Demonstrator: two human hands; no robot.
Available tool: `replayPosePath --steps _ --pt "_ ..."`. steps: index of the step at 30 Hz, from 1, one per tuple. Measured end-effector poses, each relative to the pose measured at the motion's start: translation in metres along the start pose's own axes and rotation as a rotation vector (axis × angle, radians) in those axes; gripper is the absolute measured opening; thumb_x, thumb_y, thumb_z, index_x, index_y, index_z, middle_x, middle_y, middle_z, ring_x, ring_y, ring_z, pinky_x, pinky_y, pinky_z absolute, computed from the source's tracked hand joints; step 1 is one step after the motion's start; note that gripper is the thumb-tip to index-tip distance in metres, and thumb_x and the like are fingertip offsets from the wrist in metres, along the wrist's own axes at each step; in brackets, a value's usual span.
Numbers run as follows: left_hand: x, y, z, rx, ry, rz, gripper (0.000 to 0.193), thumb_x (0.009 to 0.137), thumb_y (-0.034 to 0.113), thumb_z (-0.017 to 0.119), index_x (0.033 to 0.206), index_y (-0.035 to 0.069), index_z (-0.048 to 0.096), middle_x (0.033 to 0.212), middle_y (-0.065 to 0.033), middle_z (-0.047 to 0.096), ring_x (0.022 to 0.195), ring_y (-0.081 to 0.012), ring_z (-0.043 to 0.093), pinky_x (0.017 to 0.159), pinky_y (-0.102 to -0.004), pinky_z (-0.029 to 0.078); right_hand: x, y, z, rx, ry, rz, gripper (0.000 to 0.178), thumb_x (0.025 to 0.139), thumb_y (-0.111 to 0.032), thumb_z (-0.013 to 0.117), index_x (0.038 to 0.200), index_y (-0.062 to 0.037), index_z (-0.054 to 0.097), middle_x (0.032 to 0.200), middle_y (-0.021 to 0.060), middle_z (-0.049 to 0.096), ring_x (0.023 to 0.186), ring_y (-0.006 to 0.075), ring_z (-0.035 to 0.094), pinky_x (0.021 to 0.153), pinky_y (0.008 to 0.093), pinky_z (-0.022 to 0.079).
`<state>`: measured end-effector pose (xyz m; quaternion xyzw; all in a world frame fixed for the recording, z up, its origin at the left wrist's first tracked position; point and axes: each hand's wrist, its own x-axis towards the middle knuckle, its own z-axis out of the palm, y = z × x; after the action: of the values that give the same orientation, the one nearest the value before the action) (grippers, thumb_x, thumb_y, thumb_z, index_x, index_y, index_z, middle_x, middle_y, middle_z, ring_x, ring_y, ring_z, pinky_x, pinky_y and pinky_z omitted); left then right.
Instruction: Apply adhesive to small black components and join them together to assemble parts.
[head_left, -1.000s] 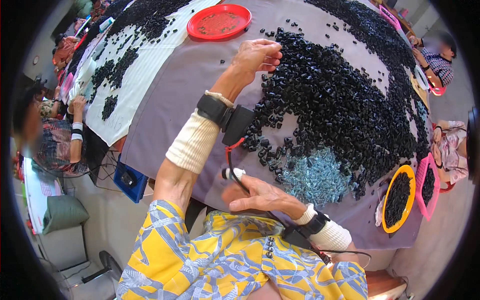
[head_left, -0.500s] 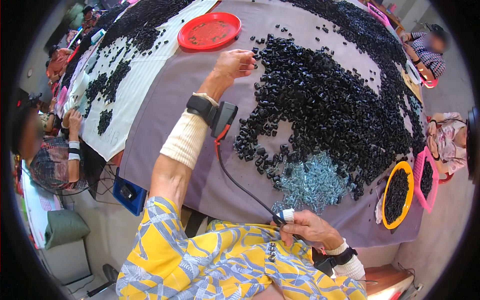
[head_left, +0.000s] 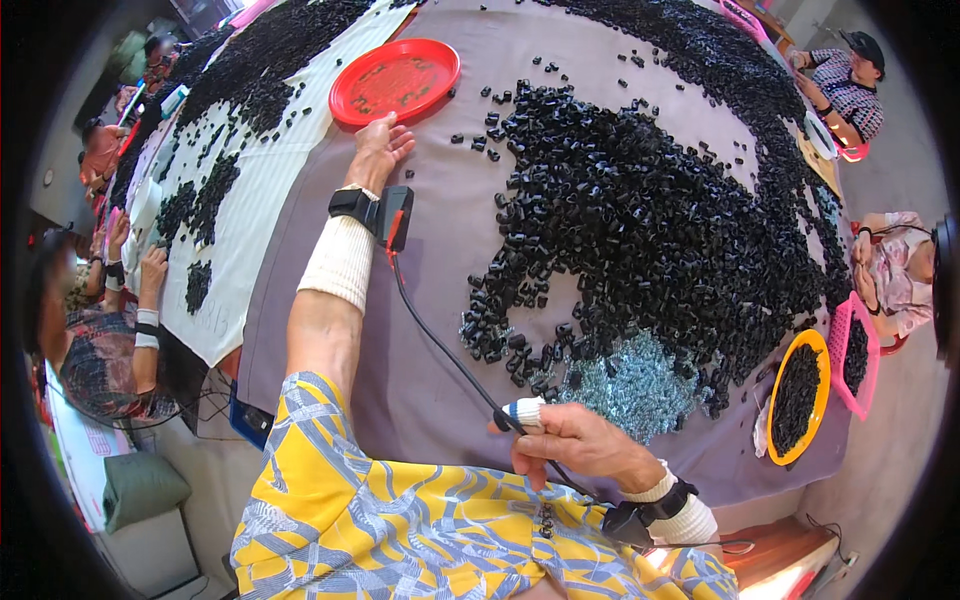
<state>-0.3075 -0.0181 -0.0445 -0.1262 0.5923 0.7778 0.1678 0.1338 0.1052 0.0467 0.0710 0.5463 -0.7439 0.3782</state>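
My left hand [head_left: 383, 148] is stretched out at the near edge of a round red tray [head_left: 452, 75]. Its fingers are extended and I see nothing in them. Low in front of my body, my right hand [head_left: 585, 440] has curled fingers, one wrapped in white with a blue stripe. A black cable [head_left: 440, 335] runs from the device on my left wrist across that wrapped finger; what the right hand grips is not clear. Beyond it lie a pile of small clear bluish pieces [head_left: 640, 385] and a large heap of small black plastic pieces [head_left: 640, 210].
A yellow tray [head_left: 822, 395] and a pink basket [head_left: 868, 375], both holding black pieces, stand at the right edge. More black pieces cover the white cloth [head_left: 225, 300] at left. Several people sit around the table on both sides.
My left hand has moved left, away from the black heap toward the red tray, and its fingers have opened. My right hand has shifted slightly up and left.
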Motion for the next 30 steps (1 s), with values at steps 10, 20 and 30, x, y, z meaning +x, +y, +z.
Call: replayPosePath --steps 10,20,30 --pt "0.043 0.000 -0.008 -0.164 0.105 -0.008 0.030 0.091 0.014 0.054 0.114 -0.002 0.043 0.098 -0.0199 0.056 0.083 -0.0335 0.063 0.065 -0.0417 0.058 0.026 0.005 -0.013 0.027 0.058 -0.046 0.027 0.095 -0.008 0.046 0.120 0.0021 0.050 0.078 0.0045 0.060 0.063 0.0100 0.060 0.056 0.0217 0.050" --pt "0.000 0.005 -0.054 -0.273 0.079 0.156 0.016 0.083 0.007 0.056 0.098 0.001 0.053 0.094 -0.0124 0.060 0.082 -0.0266 0.062 0.074 -0.0407 0.055 0.020 0.009 -0.008 -0.033 -0.053 -0.052 0.029 0.095 -0.011 0.048 0.121 0.0016 0.051 0.076 0.0041 0.059 0.062 0.0087 0.060 0.058 0.0213 0.049" --pt "-0.184 0.004 -0.179 0.083 -0.023 0.128 0.011 0.083 0.014 0.056 0.090 0.006 0.059 0.087 -0.0058 0.064 0.083 -0.0192 0.062 0.077 -0.0360 0.051 0.016 0.027 0.022 -0.344 -0.333 -0.129 0.021 0.091 -0.013 0.045 0.080 0.0042 0.047 0.064 0.0106 0.058 0.047 0.0169 0.057 0.046 0.0323 0.046"
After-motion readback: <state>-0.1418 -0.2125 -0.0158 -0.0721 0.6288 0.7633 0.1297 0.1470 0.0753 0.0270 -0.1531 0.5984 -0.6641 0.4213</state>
